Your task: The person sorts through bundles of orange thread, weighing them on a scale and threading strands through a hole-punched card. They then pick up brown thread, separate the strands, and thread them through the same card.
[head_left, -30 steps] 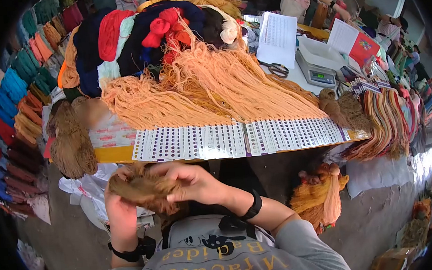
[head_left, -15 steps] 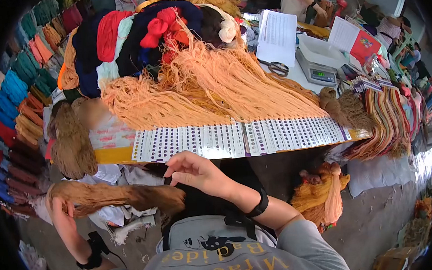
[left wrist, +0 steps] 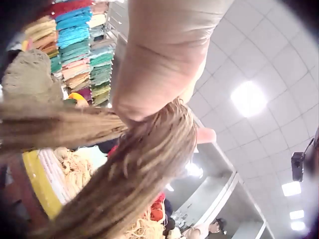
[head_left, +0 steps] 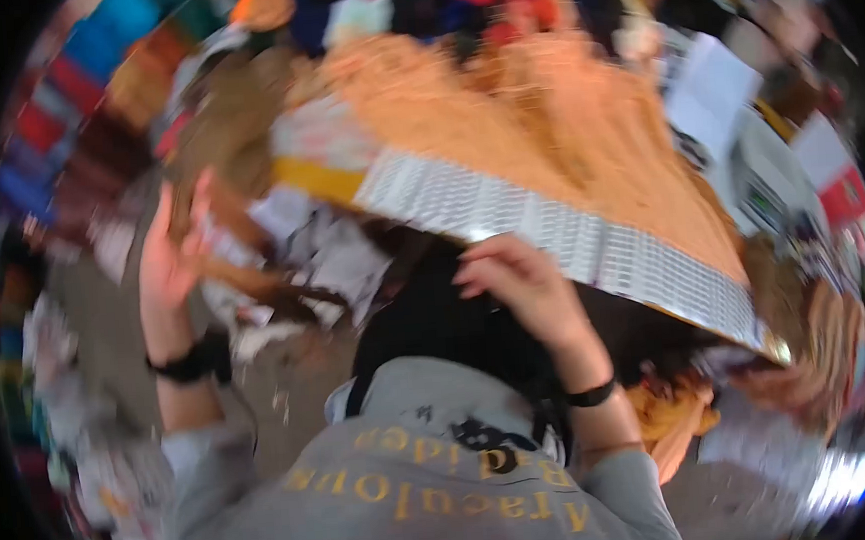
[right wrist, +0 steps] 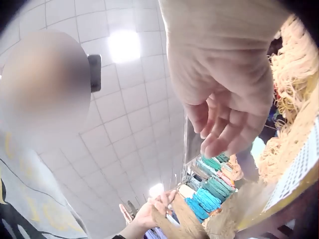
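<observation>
My left hand is raised at the left of the head view, off the table's corner. It grips a brown skein of yarn, which bends over the hand and hangs down in two lengths in the left wrist view. One fingertip shows past the skein; the palm side is hidden. In front of my body is my right hand, near the table's front edge, its fingers loosely curled with nothing in them. Another brown skein hangs at the table's left corner.
Peach yarn covers much of the table, its ends along a row of white punched cards. A scale and papers lie to the right. White bags lie on the floor below the left corner. Coloured skeins hang behind.
Both hands were together on the brown skein; the right let go, and the left carried it out left and up. The head view has turned left and is blurred.
</observation>
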`<state>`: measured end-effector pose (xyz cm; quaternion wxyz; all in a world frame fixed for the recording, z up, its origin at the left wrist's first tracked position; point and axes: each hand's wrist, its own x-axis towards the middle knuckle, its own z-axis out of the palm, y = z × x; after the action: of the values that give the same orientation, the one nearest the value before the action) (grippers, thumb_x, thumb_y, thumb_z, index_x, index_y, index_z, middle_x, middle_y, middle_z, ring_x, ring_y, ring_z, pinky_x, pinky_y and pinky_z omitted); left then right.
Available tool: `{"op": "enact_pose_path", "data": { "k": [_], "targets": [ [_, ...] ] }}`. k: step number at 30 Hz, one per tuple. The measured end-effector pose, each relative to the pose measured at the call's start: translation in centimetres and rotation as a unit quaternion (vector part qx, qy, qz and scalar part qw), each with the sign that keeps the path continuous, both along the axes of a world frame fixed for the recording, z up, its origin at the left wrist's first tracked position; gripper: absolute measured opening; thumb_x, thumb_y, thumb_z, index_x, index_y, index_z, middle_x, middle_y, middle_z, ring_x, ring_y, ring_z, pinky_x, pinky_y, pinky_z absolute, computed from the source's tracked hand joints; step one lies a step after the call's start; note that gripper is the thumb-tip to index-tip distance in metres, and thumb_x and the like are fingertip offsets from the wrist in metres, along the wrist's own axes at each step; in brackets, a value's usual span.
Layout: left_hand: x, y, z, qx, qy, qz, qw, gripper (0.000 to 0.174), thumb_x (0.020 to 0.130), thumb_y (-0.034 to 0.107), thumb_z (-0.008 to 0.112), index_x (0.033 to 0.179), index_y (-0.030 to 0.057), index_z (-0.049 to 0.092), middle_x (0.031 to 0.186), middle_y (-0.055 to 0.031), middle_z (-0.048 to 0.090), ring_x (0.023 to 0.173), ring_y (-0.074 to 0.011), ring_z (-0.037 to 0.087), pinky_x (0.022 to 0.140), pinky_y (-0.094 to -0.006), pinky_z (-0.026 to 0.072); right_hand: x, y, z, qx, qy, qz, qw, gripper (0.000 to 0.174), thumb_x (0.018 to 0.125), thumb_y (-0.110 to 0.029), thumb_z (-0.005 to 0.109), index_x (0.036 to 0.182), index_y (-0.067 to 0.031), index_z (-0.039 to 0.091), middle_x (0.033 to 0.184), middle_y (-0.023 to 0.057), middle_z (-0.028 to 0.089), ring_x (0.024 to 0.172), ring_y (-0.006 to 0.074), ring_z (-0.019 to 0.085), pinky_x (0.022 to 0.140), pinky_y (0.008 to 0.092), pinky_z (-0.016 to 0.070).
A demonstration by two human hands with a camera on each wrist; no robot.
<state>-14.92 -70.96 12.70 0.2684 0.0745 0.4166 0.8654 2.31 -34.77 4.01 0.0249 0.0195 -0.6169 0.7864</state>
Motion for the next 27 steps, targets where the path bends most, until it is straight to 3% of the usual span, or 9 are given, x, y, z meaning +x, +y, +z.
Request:
{"op": "enact_pose_path", "data": {
  "k": [9, 12, 13, 16, 17, 22, 24, 26, 27],
  "targets": [
    [-1.0, -6.5, 6.1, -0.078, 0.228, 0.079, 0.967, 0.051, 0.1, 0.031, 0.032, 0.141, 0.0029, 0.023, 0.107, -0.0065, 0.065, 0.052, -0.0066, 0.05, 0.061, -0.0263, 0.0531, -0.9, 0.0, -0.8, 0.008, -0.014, -0.042, 0.999, 0.013, 0.091, -0.007, 0.051, 0.097, 0.0022, 0.058, 0.083, 0.0079, 0.062, 0.073, 0.0132, 0.058, 0.07, 0.0242, 0.0475],
    [-0.2, -5.4, 6.6, 0.151, 0.244, -0.03, 0.957, 0.056, 0.1, 0.031, 0.031, 0.145, 0.0071, 0.007, 0.11, -0.0087, 0.064, 0.061, -0.0088, 0.055, 0.075, -0.0348, 0.0526, -1.1, -0.3, -0.8, 0.009, -0.007, -0.029, 1.0, 0.013, 0.092, -0.008, 0.051, 0.097, 0.002, 0.058, 0.083, 0.008, 0.062, 0.074, 0.0133, 0.058, 0.07, 0.0242, 0.0476],
    [-1.8, -5.4, 6.3, 0.192, 0.308, -0.215, 0.907, 0.065, 0.098, 0.03, 0.038, 0.145, 0.0103, -0.002, 0.128, -0.0138, 0.052, 0.095, -0.0162, 0.059, 0.094, -0.0445, 0.0423, -1.1, -0.4, -0.8, 0.012, -0.009, -0.025, 1.0, 0.013, 0.092, -0.008, 0.052, 0.097, 0.0021, 0.058, 0.083, 0.008, 0.062, 0.074, 0.0133, 0.058, 0.07, 0.0242, 0.0476],
    [0.6, -2.5, 6.5, -0.121, 0.448, 0.047, 0.885, 0.069, 0.093, 0.026, 0.045, 0.146, 0.009, 0.004, 0.142, -0.0156, 0.034, 0.126, -0.0241, 0.041, 0.106, -0.047, 0.0286, -1.3, -0.4, -1.0, 0.015, -0.015, -0.022, 1.0, 0.014, 0.092, -0.009, 0.052, 0.098, 0.0022, 0.058, 0.083, 0.008, 0.062, 0.074, 0.0131, 0.058, 0.07, 0.0241, 0.0477],
    [-0.3, -2.3, 5.8, -0.297, 0.526, 0.131, 0.786, 0.08, 0.087, 0.036, 0.054, 0.146, 0.0103, 0.007, 0.15, -0.0145, 0.018, 0.139, -0.0282, 0.018, 0.111, -0.0451, 0.0188, -1.3, -0.4, -1.0, 0.013, -0.018, -0.024, 0.999, 0.014, 0.092, -0.009, 0.051, 0.098, 0.0022, 0.058, 0.083, 0.008, 0.062, 0.074, 0.013, 0.058, 0.07, 0.0242, 0.0478],
    [-2.4, 1.3, -0.5, 0.142, 0.223, -0.126, 0.956, 0.048, 0.092, 0.04, 0.045, 0.13, 0.0114, 0.05, 0.149, -0.0105, 0.025, 0.135, -0.0236, 0.027, 0.108, -0.0391, 0.0256, -1.4, -0.7, -1.5, 0.018, -0.026, -0.008, 0.999, 0.014, 0.092, -0.009, 0.052, 0.098, 0.0024, 0.058, 0.084, 0.008, 0.063, 0.074, 0.0126, 0.058, 0.07, 0.0242, 0.0482],
    [-2.2, 2.0, -2.3, -0.383, 0.459, -0.053, 0.8, 0.042, 0.094, 0.037, 0.044, 0.125, 0.0117, 0.055, 0.145, -0.0095, 0.033, 0.132, -0.0219, 0.034, 0.106, -0.0363, 0.0275, -1.4, -0.8, -1.7, 0.026, -0.03, -0.007, 0.999, 0.014, 0.092, -0.009, 0.052, 0.098, 0.0025, 0.058, 0.084, 0.008, 0.063, 0.074, 0.0124, 0.058, 0.07, 0.0241, 0.0483],
    [-1.2, 3.7, -4.0, -0.516, 0.616, -0.006, 0.595, 0.04, 0.096, 0.033, 0.039, 0.127, 0.0114, 0.054, 0.141, -0.0093, 0.04, 0.131, -0.0226, 0.036, 0.105, -0.0359, 0.0288, -1.1, -0.8, -2.2, 0.031, -0.039, -0.009, 0.999, 0.013, 0.092, -0.009, 0.053, 0.097, 0.0022, 0.058, 0.085, 0.0076, 0.063, 0.074, 0.0118, 0.058, 0.07, 0.0237, 0.0482],
    [-0.4, 4.6, -4.1, -0.455, 0.507, -0.058, 0.729, 0.045, 0.097, 0.035, 0.034, 0.126, 0.0056, 0.053, 0.139, -0.0119, 0.041, 0.131, -0.0247, 0.036, 0.105, -0.0371, 0.0289, -1.1, -0.9, -2.3, 0.033, -0.041, -0.013, 0.999, 0.013, 0.092, -0.009, 0.053, 0.098, 0.0021, 0.058, 0.085, 0.0075, 0.063, 0.074, 0.0116, 0.058, 0.07, 0.0235, 0.0481]
  ]
}}
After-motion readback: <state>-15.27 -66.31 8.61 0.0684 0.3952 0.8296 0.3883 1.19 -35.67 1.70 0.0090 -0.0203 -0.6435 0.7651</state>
